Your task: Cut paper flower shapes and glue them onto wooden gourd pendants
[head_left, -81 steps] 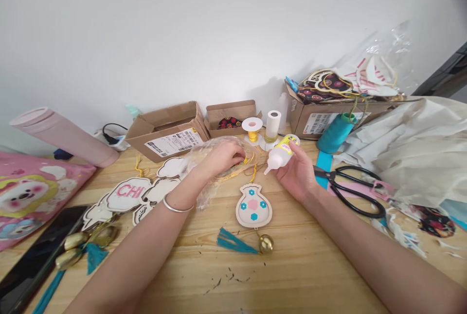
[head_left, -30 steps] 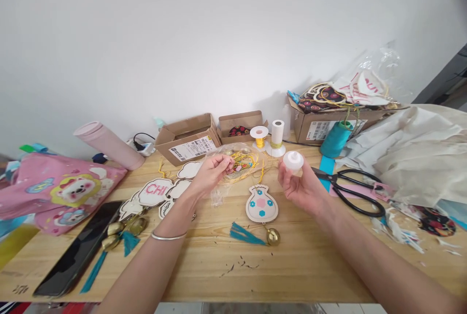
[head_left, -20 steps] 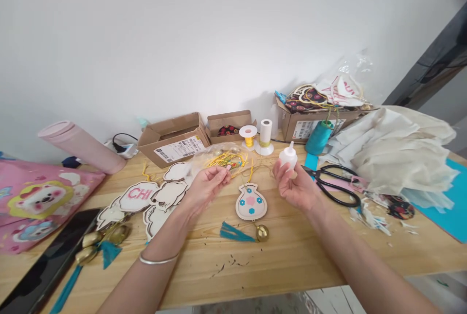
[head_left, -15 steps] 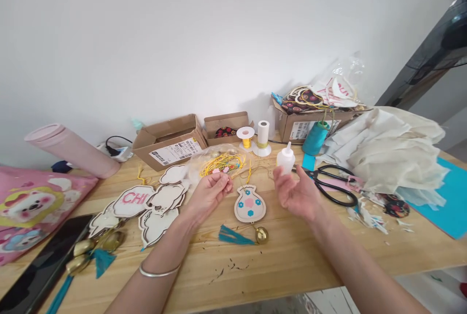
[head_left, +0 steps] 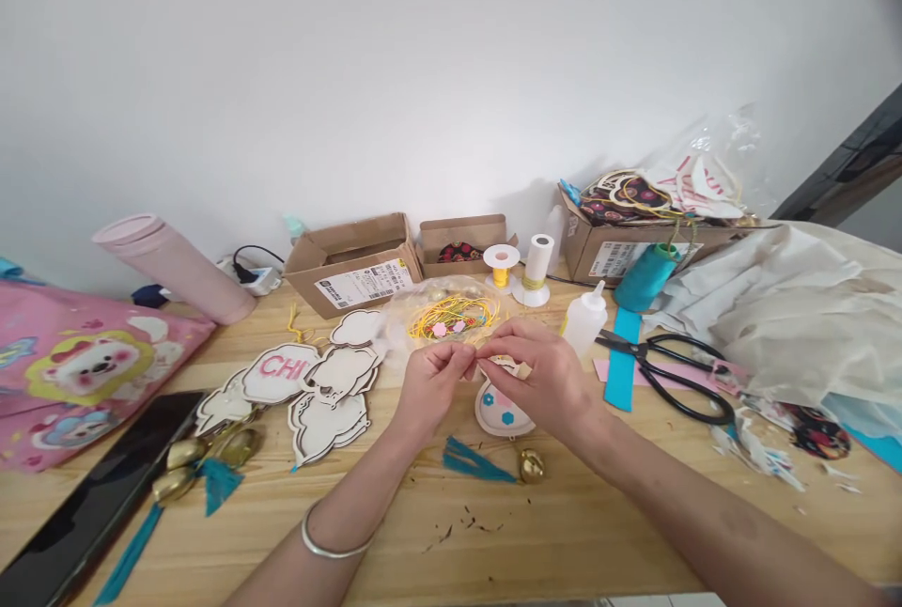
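My left hand (head_left: 435, 388) is closed in a pinch, its fingertips meeting those of my right hand (head_left: 539, 381). Whatever lies between the fingertips is too small to make out. Below and partly behind my right hand lies a gourd-shaped wooden ornament (head_left: 499, 412) with blue flower shapes on it. A blue tassel (head_left: 475, 459) and a gold bell (head_left: 532, 466) lie just below the ornament. The white glue bottle (head_left: 583, 320) stands upright beyond my right hand, touched by neither hand. Yellow cords in a plastic bag (head_left: 451, 314) lie behind my hands.
Black scissors (head_left: 652, 358) lie on the right, near a teal thread cone (head_left: 646, 276) and white fabric (head_left: 796, 306). Wooden plaques (head_left: 328, 428), a phone (head_left: 105, 485) and a pink tumbler (head_left: 176, 269) are at the left. Cardboard boxes (head_left: 352, 259) line the wall.
My right hand has let go of the glue bottle and moved left to meet my left hand, now covering part of the ornament. The view has shifted slightly left.
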`<act>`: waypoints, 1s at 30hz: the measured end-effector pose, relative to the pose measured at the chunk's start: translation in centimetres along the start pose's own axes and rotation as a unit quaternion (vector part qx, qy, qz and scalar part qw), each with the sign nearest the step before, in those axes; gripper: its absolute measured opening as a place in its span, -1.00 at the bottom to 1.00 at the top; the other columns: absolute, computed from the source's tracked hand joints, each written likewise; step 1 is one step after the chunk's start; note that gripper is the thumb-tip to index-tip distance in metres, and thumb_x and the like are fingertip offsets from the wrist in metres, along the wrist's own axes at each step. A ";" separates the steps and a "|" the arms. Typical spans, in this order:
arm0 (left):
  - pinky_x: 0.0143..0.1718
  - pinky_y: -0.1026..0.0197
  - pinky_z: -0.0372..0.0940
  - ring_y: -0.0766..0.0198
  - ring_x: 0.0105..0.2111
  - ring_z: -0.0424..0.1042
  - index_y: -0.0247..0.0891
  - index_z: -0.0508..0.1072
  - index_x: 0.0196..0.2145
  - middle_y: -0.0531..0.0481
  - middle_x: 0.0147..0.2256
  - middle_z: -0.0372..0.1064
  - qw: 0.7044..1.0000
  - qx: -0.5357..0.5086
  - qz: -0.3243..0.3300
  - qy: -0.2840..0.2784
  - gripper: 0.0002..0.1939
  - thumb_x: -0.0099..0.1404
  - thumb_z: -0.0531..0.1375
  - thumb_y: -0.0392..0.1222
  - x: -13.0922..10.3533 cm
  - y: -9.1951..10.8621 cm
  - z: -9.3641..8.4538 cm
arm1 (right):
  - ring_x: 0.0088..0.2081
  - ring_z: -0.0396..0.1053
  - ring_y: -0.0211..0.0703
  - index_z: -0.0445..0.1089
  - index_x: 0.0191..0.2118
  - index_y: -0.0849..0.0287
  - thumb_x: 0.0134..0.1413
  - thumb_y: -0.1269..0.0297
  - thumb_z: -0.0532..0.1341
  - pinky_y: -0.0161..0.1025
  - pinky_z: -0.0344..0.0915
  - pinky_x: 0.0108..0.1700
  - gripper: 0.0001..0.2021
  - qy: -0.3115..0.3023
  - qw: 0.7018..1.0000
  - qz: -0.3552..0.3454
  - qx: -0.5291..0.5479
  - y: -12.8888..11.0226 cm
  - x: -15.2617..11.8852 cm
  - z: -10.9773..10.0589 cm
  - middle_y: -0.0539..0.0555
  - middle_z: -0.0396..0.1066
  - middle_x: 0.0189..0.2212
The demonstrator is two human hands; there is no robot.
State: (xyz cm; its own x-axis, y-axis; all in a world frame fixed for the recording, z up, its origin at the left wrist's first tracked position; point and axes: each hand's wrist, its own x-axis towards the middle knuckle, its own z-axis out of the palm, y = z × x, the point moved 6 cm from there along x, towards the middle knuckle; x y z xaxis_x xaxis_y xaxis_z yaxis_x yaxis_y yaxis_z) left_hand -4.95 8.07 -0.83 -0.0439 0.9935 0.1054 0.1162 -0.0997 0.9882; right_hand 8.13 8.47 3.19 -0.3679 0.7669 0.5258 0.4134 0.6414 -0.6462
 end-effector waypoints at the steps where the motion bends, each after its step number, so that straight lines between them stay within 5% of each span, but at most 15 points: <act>1: -0.53 0.33 0.08 0.40 -0.60 0.14 -0.31 0.31 -0.68 0.12 -0.68 0.18 1.000 0.006 -0.002 0.001 -0.57 0.12 0.17 0.09 0.0 -0.1 -0.1 | -0.33 0.38 -0.19 0.49 -0.38 0.14 0.00 0.41 0.20 -0.24 0.28 -0.32 -0.89 0.014 1.000 -0.012 -0.012 0.1 -0.1 0.0 0.05 0.45 -0.39; 10: -0.50 0.32 0.12 0.39 -0.59 0.17 -0.30 0.30 -0.70 0.10 -0.67 0.21 0.998 0.054 -0.029 -0.014 -0.58 0.14 0.13 0.05 0.0 -0.7 0.5 | -0.40 0.38 -0.24 0.48 -0.42 0.12 0.00 0.39 0.22 -0.27 0.29 -0.37 -0.91 0.047 0.997 -0.054 -0.026 1.5 -0.6 0.6 0.03 0.44 -0.46; 18: -0.39 0.33 0.21 0.36 -0.51 0.29 -0.32 0.42 -0.59 0.06 -0.58 0.34 0.996 0.011 -0.015 -0.089 -0.69 0.21 0.12 -0.08 -0.4 0.0 1.2 | -0.44 0.38 -0.27 0.48 -0.46 0.13 -0.05 0.42 0.24 -0.30 0.31 -0.38 -0.92 0.062 0.998 -0.029 0.005 1.6 -0.6 -0.8 0.00 0.44 -0.49; 30: -0.46 0.34 0.24 0.37 -0.56 0.29 -0.31 0.47 -0.61 0.08 -0.63 0.35 0.998 0.032 -0.024 -0.050 -0.76 0.12 0.17 -0.16 -0.2 -0.5 0.5 | -0.39 0.39 -0.25 0.48 -0.38 0.14 0.04 0.38 0.20 -0.29 0.32 -0.36 -0.90 0.033 0.995 -0.095 -0.017 1.6 -0.8 0.0 0.03 0.44 -0.45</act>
State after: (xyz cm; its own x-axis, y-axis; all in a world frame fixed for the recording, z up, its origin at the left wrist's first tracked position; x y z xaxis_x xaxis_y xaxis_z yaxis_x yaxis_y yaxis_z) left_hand -4.48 7.91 -1.41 0.0487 0.9979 0.0430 0.1801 -0.0512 0.9823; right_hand 9.11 8.88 1.76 -0.3862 0.6309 0.6729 0.3705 0.7742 -0.5132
